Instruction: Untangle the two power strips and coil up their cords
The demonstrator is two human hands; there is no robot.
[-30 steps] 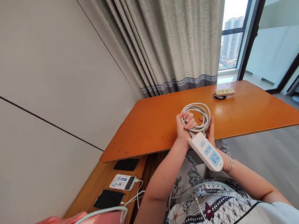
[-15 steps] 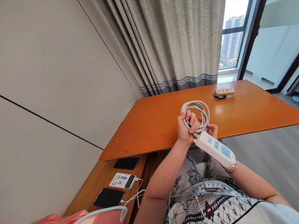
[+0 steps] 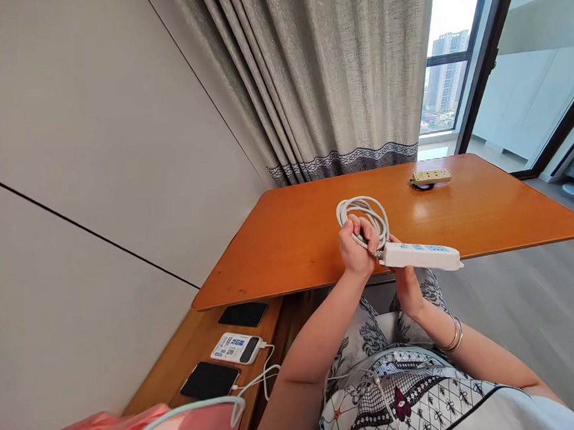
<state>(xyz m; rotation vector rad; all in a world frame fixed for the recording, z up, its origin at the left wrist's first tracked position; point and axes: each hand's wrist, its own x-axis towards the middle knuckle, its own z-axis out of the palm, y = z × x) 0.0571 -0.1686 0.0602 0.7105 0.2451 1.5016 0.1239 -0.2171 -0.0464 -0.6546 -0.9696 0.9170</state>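
Note:
A white power strip (image 3: 422,256) with pale blue sockets is held level over the table's near edge. Its white cord (image 3: 365,203) is wound into a loose coil at the strip's left end. My left hand (image 3: 359,246) is closed around the coil, close to where the cord joins the strip. From below, my right hand (image 3: 408,288) grips the strip near its left end, the thumb against the near side and the other fingers mostly hidden behind it.
The orange-brown wooden table (image 3: 279,242) bears another, cream power strip (image 3: 431,176) at its far right. Lower left, a wooden ledge (image 3: 155,378) holds two black phones (image 3: 209,380), a white power bank (image 3: 236,348) with cables, and a pink bag (image 3: 194,427).
The power strip has turned from slanting down to the right to nearly level, its sockets now tipped away. My right hand has shifted beneath it. The cord coil has moved slightly left.

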